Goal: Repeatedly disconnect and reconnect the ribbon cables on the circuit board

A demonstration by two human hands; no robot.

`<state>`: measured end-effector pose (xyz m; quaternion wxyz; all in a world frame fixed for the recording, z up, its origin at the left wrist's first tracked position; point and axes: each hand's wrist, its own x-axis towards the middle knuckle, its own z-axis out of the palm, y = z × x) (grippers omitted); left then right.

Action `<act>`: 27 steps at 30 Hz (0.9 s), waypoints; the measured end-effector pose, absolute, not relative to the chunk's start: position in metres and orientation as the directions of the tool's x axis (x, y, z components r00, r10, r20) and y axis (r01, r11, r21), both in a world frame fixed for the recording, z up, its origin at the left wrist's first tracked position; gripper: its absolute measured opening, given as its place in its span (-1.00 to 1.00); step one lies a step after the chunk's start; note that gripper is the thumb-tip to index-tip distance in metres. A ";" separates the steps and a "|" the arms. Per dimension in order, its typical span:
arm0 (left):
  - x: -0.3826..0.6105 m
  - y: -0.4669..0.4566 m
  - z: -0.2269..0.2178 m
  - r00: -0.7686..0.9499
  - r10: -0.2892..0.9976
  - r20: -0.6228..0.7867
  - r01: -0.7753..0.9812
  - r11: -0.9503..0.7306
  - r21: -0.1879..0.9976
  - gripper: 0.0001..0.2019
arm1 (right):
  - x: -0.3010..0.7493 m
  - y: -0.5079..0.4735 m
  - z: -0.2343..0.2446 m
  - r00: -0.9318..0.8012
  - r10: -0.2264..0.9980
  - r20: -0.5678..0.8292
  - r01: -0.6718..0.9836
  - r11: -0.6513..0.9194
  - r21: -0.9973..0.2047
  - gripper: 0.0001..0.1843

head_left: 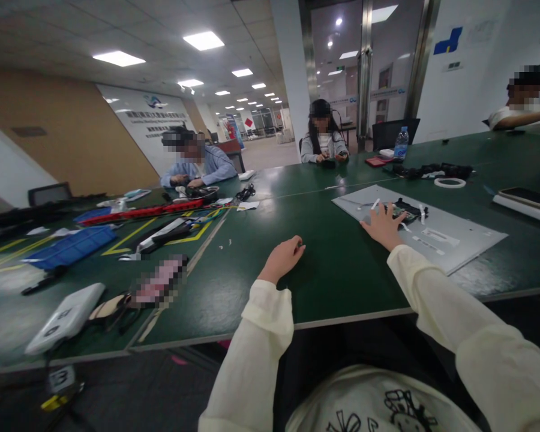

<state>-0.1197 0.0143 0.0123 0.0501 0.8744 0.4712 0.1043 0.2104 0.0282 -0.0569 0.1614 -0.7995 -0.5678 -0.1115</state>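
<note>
Resting the left hand [282, 259] loosely curled, at or just above the table [337, 270], apart from the panel [472, 240]; cannot tell whether gripping something small. Spreading the right hand [384, 228] open over the panel's left part, beside the circuit board [413, 210], probably to steady it; contact hard to judge. Laid flat on the panel near the right fingers, perhaps for a plain, light backing. Set beyond that hand: a white ring [450, 186], likely for easy reach.
</note>
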 end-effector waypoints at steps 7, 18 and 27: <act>-0.122 0.017 0.006 0.582 0.795 0.169 0.780 -0.605 0.160 -0.76 | 0.237 0.032 -0.064 0.412 0.815 0.409 0.910 -0.389 -0.141 -0.39; -0.125 0.018 0.000 0.595 0.789 0.153 0.776 -0.613 0.146 -0.75 | 0.281 0.042 -0.076 0.465 0.804 0.370 0.885 -0.438 -0.161 -0.38; -0.123 0.018 0.002 0.587 0.798 0.136 0.786 -0.602 0.140 -0.74 | 0.287 0.043 -0.077 0.447 0.818 0.363 0.894 -0.418 -0.160 -0.42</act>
